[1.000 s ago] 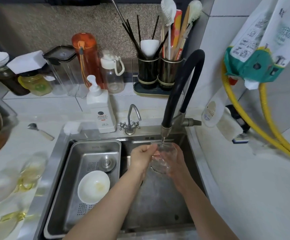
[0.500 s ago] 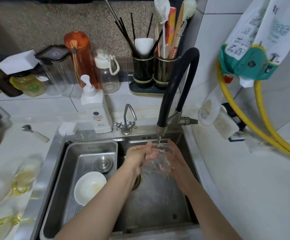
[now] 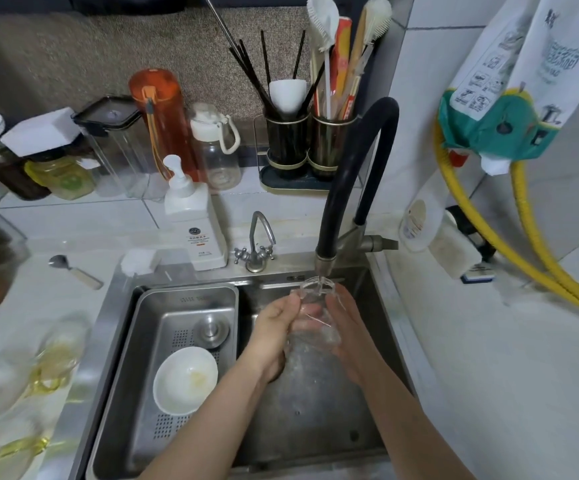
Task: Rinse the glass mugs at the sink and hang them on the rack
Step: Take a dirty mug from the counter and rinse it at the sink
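Note:
A clear glass mug (image 3: 317,308) is held upright over the steel sink (image 3: 315,410), its rim just under the black faucet spout (image 3: 326,261), with water running into it. My left hand (image 3: 274,323) grips the mug's left side, fingers curled round it. Cupping its right side is my right hand (image 3: 345,327), with fingers wrapped behind the glass. More glass mugs (image 3: 49,362) with yellowish handles lie blurred on the counter at the left. No rack is in view.
A steel drain tray (image 3: 184,306) in the sink's left half holds a white bowl (image 3: 186,379) and a plug. Behind the sink stand a soap pump bottle (image 3: 191,223), a small tap (image 3: 257,244), jars and utensil holders (image 3: 309,143). A yellow hose (image 3: 489,230) runs along the right wall.
The mug has been raised and turned upright so its rim sits right under the spout. Both hands moved up with it.

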### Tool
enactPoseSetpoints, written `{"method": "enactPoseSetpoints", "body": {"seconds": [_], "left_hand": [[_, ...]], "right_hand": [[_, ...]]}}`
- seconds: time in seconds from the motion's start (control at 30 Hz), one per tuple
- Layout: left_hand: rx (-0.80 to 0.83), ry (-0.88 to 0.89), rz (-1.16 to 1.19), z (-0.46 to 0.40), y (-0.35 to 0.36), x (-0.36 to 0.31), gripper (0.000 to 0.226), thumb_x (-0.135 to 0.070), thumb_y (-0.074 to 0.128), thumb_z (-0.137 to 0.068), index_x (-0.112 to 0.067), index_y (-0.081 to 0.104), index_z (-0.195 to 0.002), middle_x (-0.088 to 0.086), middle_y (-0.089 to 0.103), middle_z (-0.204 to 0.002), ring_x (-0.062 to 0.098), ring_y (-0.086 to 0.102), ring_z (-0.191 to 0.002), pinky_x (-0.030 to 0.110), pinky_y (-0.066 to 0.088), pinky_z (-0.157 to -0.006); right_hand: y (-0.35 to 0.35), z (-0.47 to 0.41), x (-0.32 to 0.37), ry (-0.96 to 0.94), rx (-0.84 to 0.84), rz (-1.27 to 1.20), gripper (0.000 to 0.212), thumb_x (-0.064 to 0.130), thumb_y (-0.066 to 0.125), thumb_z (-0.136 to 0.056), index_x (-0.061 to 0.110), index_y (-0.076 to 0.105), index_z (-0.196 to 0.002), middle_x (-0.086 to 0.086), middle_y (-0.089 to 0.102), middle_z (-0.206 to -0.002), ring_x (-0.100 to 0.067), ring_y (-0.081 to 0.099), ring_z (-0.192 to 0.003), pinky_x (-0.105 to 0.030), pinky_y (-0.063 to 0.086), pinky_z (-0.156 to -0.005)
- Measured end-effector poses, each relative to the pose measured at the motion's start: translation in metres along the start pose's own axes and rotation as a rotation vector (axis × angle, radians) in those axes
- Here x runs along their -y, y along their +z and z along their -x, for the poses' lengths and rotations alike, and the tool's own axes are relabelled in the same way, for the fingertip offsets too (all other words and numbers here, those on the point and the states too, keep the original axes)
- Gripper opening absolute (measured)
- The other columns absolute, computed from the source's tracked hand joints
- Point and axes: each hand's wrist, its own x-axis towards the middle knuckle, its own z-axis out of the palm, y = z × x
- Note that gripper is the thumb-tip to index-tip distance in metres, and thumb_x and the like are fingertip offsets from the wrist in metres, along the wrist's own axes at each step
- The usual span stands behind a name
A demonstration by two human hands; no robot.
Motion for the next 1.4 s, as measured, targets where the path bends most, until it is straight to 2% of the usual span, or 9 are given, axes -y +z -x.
{"method": "enactPoseSetpoints", "body": {"seconds": [0.2, 0.27, 0.37, 0.53, 0.73, 0.93, 1.07, 1.2, 1.4], "left_hand": [[-0.136, -0.143, 0.06, -0.015, 0.005, -0.006, 0.025, -0.013, 0.055, -0.093, 0.004, 0.066, -0.079, 0.012, 0.072, -0.065, 0.017, 0.068, -0.051, 0.025, 0.056, -0.049], [-0.167, -0.175, 0.107, -0.019, 0.006, -0.01, 0.024, -0.013, 0.06, -0.09, 0.007, 0.063, -0.078, 0.014, 0.071, -0.062, 0.019, 0.068, -0.048, 0.027, 0.055, -0.042], [-0.2, -0.121, 0.034, -0.022, 0.009, -0.008, 0.028, -0.02, 0.061, -0.091, 0.002, 0.061, -0.074, 0.009, 0.069, -0.058, 0.014, 0.066, -0.046, 0.021, 0.051, -0.042], [-0.03, 0.07, -0.317, -0.015, 0.008, 0.004, 0.031, -0.024, 0.042, -0.101, -0.001, 0.063, -0.103, 0.005, 0.071, -0.09, 0.012, 0.066, -0.083, 0.019, 0.049, -0.075], [-0.078, -0.078, -0.1, -0.018, -0.002, 0.002, 0.02, -0.016, 0.06, -0.091, 0.0, 0.07, -0.084, 0.008, 0.073, -0.069, 0.02, 0.066, -0.06, 0.026, 0.054, -0.057], [-0.111, -0.029, -0.151, -0.012, 0.018, 0.004, 0.027, -0.01, 0.042, -0.1, -0.004, 0.067, -0.093, 0.008, 0.071, -0.076, 0.013, 0.064, -0.061, 0.015, 0.048, -0.052], [-0.033, 0.12, -0.375, -0.016, 0.005, 0.011, 0.026, -0.018, 0.053, -0.096, -0.003, 0.07, -0.085, 0.019, 0.071, -0.085, 0.027, 0.066, -0.078, 0.042, 0.051, -0.084], [-0.156, 0.208, -0.657, -0.025, 0.016, 0.008, 0.033, -0.039, 0.064, -0.086, -0.016, 0.067, -0.062, 0.0, 0.07, -0.061, 0.02, 0.065, -0.063, 0.036, 0.051, -0.072], [0.054, 0.259, -0.627, -0.023, 0.01, 0.013, 0.017, -0.013, 0.05, -0.097, -0.007, 0.066, -0.098, 0.009, 0.07, -0.089, 0.02, 0.065, -0.081, 0.034, 0.052, -0.082]], "right_hand": [[0.0, 0.007, -0.003, -0.162, -0.003, 0.262, 0.082, 0.048, 0.076, -0.072, 0.039, 0.03, -0.14, 0.015, 0.043, -0.141, 0.001, 0.046, -0.127, -0.025, 0.042, -0.105], [0.001, 0.004, -0.001, -0.194, -0.006, 0.369, 0.085, 0.034, 0.079, -0.074, 0.032, 0.029, -0.143, 0.007, 0.042, -0.144, -0.008, 0.044, -0.131, -0.033, 0.04, -0.109], [0.001, 0.001, -0.005, -0.258, -0.04, 0.424, 0.084, 0.041, 0.079, -0.074, 0.03, 0.034, -0.143, 0.003, 0.052, -0.135, -0.016, 0.052, -0.125, -0.045, 0.044, -0.105], [0.004, 0.009, -0.002, -0.179, -0.051, 0.203, 0.057, 0.043, 0.064, -0.084, 0.037, 0.041, -0.135, 0.018, 0.049, -0.131, 0.002, 0.051, -0.118, -0.02, 0.048, -0.086], [-0.003, 0.008, -0.011, -0.184, -0.027, 0.249, 0.059, 0.01, 0.072, -0.081, 0.042, 0.041, -0.119, 0.031, 0.045, -0.116, 0.017, 0.051, -0.105, -0.001, 0.045, -0.074], [-0.008, 0.002, -0.001, -0.095, -0.087, -0.039, 0.041, 0.016, 0.063, -0.09, 0.022, 0.045, -0.127, 0.002, 0.061, -0.114, 0.0, 0.069, -0.088, -0.016, 0.055, -0.063], [-0.015, -0.012, -0.01, 0.043, -0.143, -0.13, 0.056, 0.05, 0.071, -0.078, 0.033, 0.047, -0.126, -0.002, 0.059, -0.124, -0.022, 0.063, -0.109, -0.051, 0.054, -0.088], [-0.013, -0.017, -0.015, 0.169, -0.162, -0.292, 0.02, 0.032, 0.054, -0.095, 0.024, 0.055, -0.113, -0.002, 0.064, -0.101, -0.024, 0.063, -0.089, -0.044, 0.057, -0.074], [-0.016, -0.023, -0.025, 0.221, -0.043, -0.17, 0.041, 0.033, 0.07, -0.085, 0.027, 0.055, -0.122, -0.005, 0.058, -0.126, -0.03, 0.062, -0.109, -0.053, 0.057, -0.076]]}}
